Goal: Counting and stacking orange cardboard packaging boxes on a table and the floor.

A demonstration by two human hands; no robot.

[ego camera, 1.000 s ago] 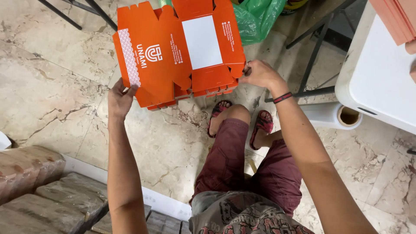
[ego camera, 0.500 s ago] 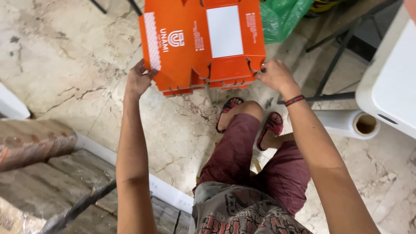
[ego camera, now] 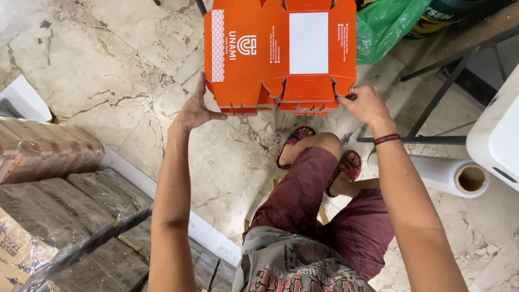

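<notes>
The stack of flat orange cartons (ego camera: 281, 54) is cropped at the top edge; lower sheets are hidden beneath the uppermost.

Flat orange cartons held up over the marble floor

The stack of orange flat cartons (ego camera: 270, 59) shows a white blank panel (ego camera: 308, 42); brown plastic-wrapped bundles (ego camera: 65, 200) lie at lower left, a green bag (ego camera: 386, 24) beyond
</notes>
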